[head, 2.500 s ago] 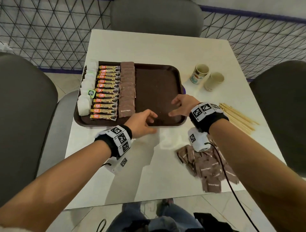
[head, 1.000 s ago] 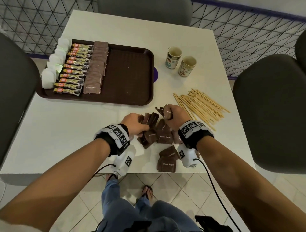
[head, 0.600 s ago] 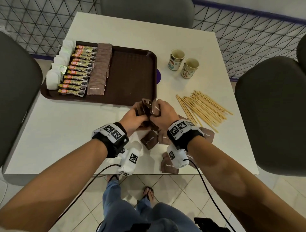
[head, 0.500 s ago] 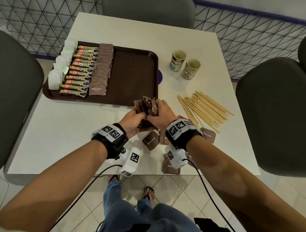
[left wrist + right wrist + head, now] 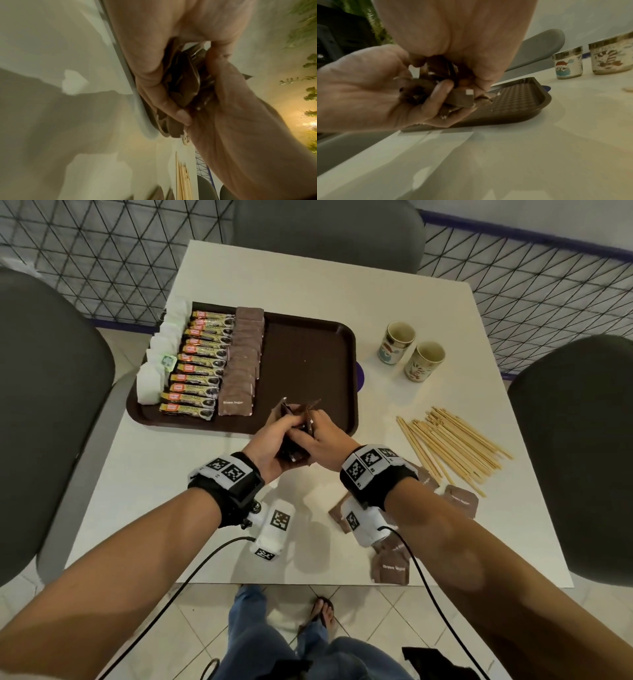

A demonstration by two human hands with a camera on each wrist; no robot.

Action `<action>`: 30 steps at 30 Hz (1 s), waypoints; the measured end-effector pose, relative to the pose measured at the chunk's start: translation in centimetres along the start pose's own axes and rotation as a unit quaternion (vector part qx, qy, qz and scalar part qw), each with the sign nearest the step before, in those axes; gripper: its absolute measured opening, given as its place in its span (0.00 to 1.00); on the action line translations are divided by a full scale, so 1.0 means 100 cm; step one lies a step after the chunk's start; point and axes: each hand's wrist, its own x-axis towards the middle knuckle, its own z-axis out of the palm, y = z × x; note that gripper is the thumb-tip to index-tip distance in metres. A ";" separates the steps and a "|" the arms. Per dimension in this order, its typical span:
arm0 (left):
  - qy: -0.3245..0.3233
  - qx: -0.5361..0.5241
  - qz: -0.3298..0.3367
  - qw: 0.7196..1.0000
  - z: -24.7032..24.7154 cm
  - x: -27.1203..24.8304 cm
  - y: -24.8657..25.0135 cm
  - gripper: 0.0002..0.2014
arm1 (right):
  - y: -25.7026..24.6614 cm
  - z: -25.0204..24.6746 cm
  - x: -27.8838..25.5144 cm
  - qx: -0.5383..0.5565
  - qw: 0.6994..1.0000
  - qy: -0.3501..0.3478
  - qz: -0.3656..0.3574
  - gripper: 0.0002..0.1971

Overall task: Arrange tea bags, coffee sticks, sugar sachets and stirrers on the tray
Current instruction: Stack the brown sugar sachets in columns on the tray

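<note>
Both hands hold one bunch of brown sugar sachets (image 5: 296,424) just above the near edge of the brown tray (image 5: 308,364). My left hand (image 5: 274,440) cups the bunch (image 5: 183,86) from below and my right hand (image 5: 323,440) grips it (image 5: 452,93) from the right. On the tray's left part lie a column of white tea bags (image 5: 161,361), a column of coffee sticks (image 5: 200,364) and a column of brown sugar sachets (image 5: 241,364). Wooden stirrers (image 5: 452,443) lie in a loose pile on the table to the right.
Several loose brown sachets (image 5: 392,566) lie on the white table (image 5: 171,481) under and beside my right forearm. Two patterned cups (image 5: 411,350) stand right of the tray. Grey chairs (image 5: 41,412) stand on three sides.
Both hands left the tray, gathered sachets from the loose pile at the table's near edge, and have carried the bunch up to the tray's near edge.
</note>
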 end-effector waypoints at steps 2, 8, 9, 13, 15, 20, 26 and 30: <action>0.006 -0.020 0.001 1.000 -0.011 0.001 0.012 0.15 | -0.003 0.002 0.014 0.027 1.000 0.000 -0.005 0.26; 0.041 0.021 0.010 0.999 -0.047 0.011 0.048 0.06 | -0.032 0.000 0.044 0.108 0.994 -0.028 0.008 0.16; 0.047 0.037 0.015 0.998 -0.053 0.013 0.053 0.05 | -0.036 0.002 0.050 0.114 0.993 -0.028 0.006 0.14; 0.039 0.078 0.044 0.995 -0.077 0.021 0.071 0.11 | -0.048 0.010 0.072 0.159 0.986 -0.049 0.000 0.12; 0.041 0.093 0.062 0.993 -0.087 0.023 0.077 0.13 | -0.055 0.016 0.081 0.152 0.988 -0.033 -0.001 0.11; 0.055 0.107 0.076 0.990 -0.110 0.027 0.092 0.04 | -0.076 0.022 0.097 0.102 0.994 0.030 -0.015 0.08; 0.051 0.112 0.078 0.989 -0.126 0.030 0.102 0.05 | -0.085 0.033 0.109 0.064 0.995 0.067 -0.044 0.09; 0.058 0.095 0.074 0.991 -0.131 0.031 0.107 0.03 | -0.081 0.028 0.114 0.121 0.985 0.111 -0.051 0.06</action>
